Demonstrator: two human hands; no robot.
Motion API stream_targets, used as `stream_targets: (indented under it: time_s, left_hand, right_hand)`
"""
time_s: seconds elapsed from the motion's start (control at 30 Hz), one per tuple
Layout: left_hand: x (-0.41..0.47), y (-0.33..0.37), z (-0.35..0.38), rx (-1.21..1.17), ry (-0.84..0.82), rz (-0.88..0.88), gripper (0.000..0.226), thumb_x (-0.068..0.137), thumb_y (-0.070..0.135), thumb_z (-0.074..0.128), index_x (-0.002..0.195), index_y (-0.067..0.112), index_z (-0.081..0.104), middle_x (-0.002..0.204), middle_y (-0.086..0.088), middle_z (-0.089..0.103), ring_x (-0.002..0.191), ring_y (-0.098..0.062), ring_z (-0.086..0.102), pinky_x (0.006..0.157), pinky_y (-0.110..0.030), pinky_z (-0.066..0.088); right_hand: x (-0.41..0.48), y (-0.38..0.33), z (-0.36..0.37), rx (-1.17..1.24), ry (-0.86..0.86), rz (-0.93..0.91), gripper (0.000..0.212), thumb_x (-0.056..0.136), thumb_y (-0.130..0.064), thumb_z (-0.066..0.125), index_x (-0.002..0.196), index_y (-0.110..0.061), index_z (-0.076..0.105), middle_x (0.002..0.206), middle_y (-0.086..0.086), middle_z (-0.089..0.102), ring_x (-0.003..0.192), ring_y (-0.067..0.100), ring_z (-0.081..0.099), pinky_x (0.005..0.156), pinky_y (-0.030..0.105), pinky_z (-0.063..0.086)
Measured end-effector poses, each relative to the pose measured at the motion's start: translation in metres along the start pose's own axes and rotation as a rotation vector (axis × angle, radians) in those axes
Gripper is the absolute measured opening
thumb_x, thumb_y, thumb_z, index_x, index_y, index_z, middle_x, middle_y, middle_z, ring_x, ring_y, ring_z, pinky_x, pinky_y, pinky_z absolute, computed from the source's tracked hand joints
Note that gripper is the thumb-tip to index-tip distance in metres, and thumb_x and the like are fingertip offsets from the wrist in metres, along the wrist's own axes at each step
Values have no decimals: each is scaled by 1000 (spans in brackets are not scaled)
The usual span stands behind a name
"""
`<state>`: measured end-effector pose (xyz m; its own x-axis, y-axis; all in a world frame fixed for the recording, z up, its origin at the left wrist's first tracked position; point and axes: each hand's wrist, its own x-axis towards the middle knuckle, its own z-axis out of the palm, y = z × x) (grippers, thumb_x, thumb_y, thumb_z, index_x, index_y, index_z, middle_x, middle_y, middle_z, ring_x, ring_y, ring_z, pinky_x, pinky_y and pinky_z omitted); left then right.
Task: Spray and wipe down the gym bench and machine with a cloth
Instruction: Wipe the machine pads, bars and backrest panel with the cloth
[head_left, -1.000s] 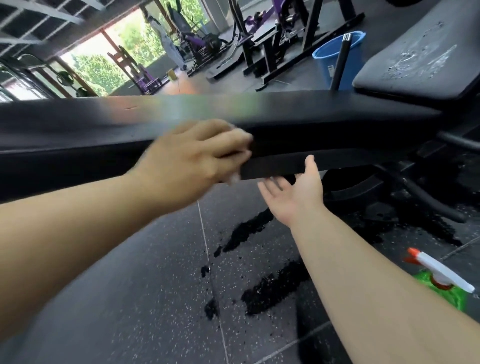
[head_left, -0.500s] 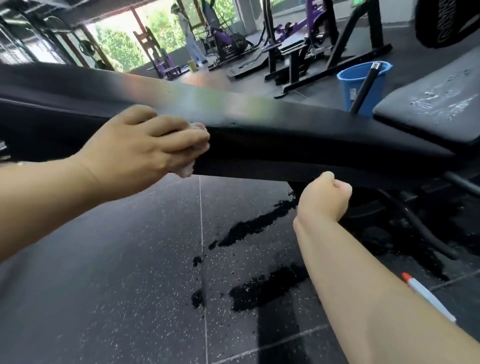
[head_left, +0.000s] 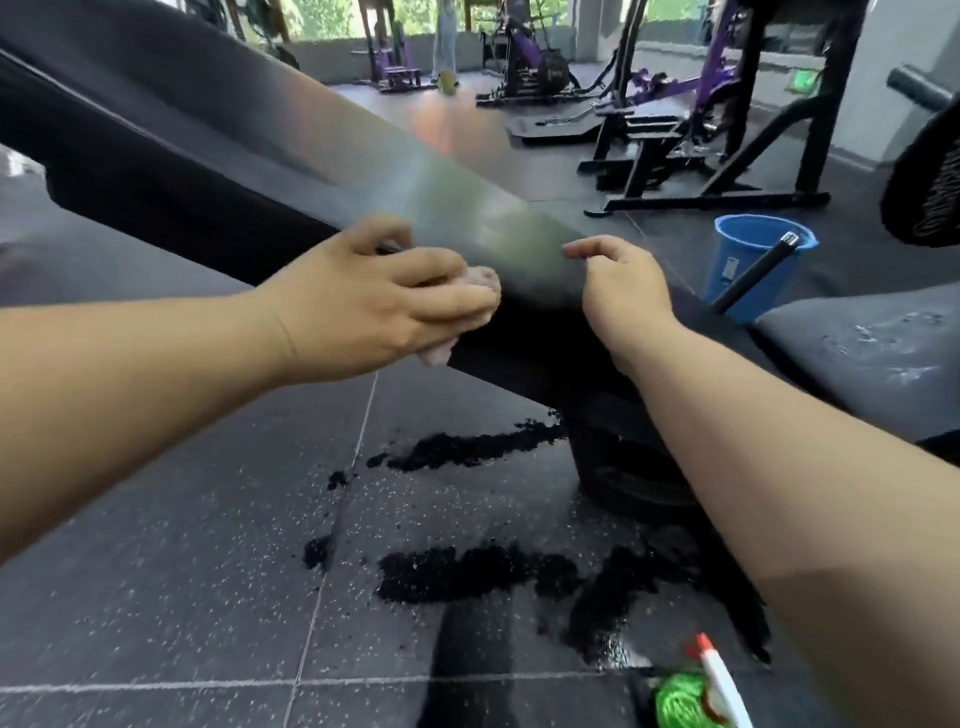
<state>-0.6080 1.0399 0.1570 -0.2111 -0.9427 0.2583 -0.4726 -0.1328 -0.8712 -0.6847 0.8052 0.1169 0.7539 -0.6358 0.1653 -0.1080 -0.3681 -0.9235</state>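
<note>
– Bunched in our left hand (head_left: 379, 306) is the pink cloth (head_left: 480, 278), fingers curled round it, pressing it against the near edge of the black bench pad (head_left: 208, 156).
– And our right hand (head_left: 621, 293)?
– Loosely curled, holding nothing, resting on the same pad near the cloth.
– What's around us?
– Beyond the pad we see a blue bucket (head_left: 727, 260) with a black handle (head_left: 763, 262) leaning in it, and a second pad (head_left: 857, 353), wet, on the right. Wet patches (head_left: 467, 571) darken the floor (head_left: 156, 597); the green spray bottle (head_left: 675, 701) sits beside our right forearm.
</note>
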Motion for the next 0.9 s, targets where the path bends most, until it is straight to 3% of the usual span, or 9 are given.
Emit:
stream_targets:
  time_s: [0.1, 0.2, 0.27, 0.37, 0.53, 0.6, 0.7, 0.77, 0.9]
  left_hand:
    - [-38, -17, -22, -24, 6, -53, 37, 101, 30, 52, 137, 20, 55, 135, 12, 60, 115, -19, 56, 81, -33, 36]
    - [-57, -3, -39, -275, 110, -578, 28, 96, 15, 62, 123, 8, 67, 128, -11, 63, 107, -34, 60, 86, -45, 49]
    - [-43, 21, -45, -510, 297, -1158, 30, 87, 5, 64, 118, 4, 64, 127, -20, 52, 113, -32, 57, 97, -47, 47]
    - [16, 45, -50, -570, 715, -1841, 35, 88, 2, 58, 118, 22, 55, 126, -7, 41, 110, 8, 52, 95, -12, 43]
    - [71, 43, -42, -712, 1179, -2279, 42, 98, 13, 51, 136, 31, 48, 142, -3, 44, 112, -6, 61, 72, -18, 56]
    - [66, 47, -31, -692, 1106, -2464, 40, 100, 24, 50, 140, 29, 48, 138, -3, 49, 106, -6, 62, 78, -19, 56]
    - [68, 65, -18, -808, 680, -2699, 36, 104, 35, 40, 130, 17, 55, 131, -6, 58, 109, -21, 62, 83, -27, 52]
    - [83, 84, -16, -980, 533, -2674, 35, 104, 35, 36, 121, 15, 59, 124, -7, 62, 109, -29, 61, 88, -37, 49]
    - [99, 100, -37, -1191, 460, -2536, 22, 104, 21, 40, 97, 32, 57, 98, 8, 62, 90, -14, 58, 76, -20, 45]
  right_hand:
    - [0, -19, 13, -86, -153, -105, 36, 102, -23, 35, 125, -29, 62, 81, -12, 63, 65, 2, 53, 60, 25, 37]
    - [-1, -23, 24, -261, -200, -171, 36, 103, -40, 34, 132, -37, 55, 124, -10, 62, 102, 14, 54, 77, 29, 37]
    - [-2, -21, 26, -274, -166, -153, 35, 101, -42, 33, 129, -42, 55, 123, -12, 63, 97, 13, 51, 75, 30, 36]
    - [0, -19, 28, -250, -120, -119, 36, 100, -40, 34, 127, -45, 57, 117, -16, 64, 95, 8, 49, 77, 29, 40]
    - [-2, -18, 29, -239, -124, -107, 38, 99, -35, 33, 126, -46, 57, 90, -19, 62, 84, 9, 57, 65, 28, 40]
    - [0, -16, 29, -233, -132, -117, 39, 98, -35, 32, 126, -47, 56, 100, -15, 66, 91, 12, 59, 65, 29, 41]
    - [1, -15, 31, -239, -129, -124, 40, 96, -36, 31, 127, -48, 54, 113, -13, 66, 100, 14, 59, 73, 32, 47]
    - [0, -15, 32, -244, -129, -136, 41, 96, -36, 31, 128, -47, 53, 116, -14, 64, 103, 14, 57, 76, 34, 48]
    - [1, -17, 29, -231, -149, -138, 41, 96, -34, 34, 129, -44, 54, 123, -13, 61, 107, 15, 55, 80, 33, 46]
